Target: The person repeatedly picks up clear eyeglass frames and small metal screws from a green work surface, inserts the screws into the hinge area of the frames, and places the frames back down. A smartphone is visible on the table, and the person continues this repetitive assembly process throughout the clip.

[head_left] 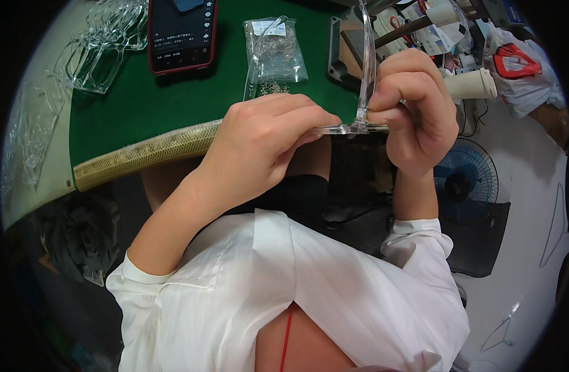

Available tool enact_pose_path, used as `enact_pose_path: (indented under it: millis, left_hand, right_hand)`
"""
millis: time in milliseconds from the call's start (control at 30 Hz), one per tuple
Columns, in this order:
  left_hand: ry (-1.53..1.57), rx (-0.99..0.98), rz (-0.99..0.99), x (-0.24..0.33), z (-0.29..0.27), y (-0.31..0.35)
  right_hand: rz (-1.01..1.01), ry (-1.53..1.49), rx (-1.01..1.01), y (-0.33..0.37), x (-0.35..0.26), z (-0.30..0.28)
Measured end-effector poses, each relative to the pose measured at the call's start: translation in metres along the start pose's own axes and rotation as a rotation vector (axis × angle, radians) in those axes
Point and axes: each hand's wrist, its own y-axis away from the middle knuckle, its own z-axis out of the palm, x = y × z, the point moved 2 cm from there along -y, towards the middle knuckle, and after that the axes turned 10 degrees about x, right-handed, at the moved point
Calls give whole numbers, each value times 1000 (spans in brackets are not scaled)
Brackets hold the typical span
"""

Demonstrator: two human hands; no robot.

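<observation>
My left hand (259, 139) is closed on the front of a clear plastic eyeglass frame (338, 129), most of which its fingers hide. One clear temple (367, 59) rises from the frame's hinge corner, pointing away from me. At that corner my right hand (417, 105) pinches the base of the temple between thumb and forefinger. Whether a small part is also between those fingertips is too small to tell. Beyond my left hand lies another clear temple (254, 59), across the edge of a plastic bag (281, 53) of small metal pieces. Loose tiny metal pieces (274, 88) lie beside the bag.
A green mat (123, 118) covers the table, with a yellowish padded strip (148, 152) along its near edge. Clear frames (104, 49) are piled at the far left beside a red-cased phone (182, 37). Tools and bags crowd the right; a blue fan (464, 177) stands below.
</observation>
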Motion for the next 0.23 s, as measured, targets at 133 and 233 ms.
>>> enact_pose_path:
  millis: [133,233]
  left_hand:
    - [-1,-15,-12,-1,0,0]
    - [-17,-25,-7,1,0,0]
  right_hand:
    - [-11,-3,-20,-1,2,-2]
    - [-44,-1,-45,-2,5,-4]
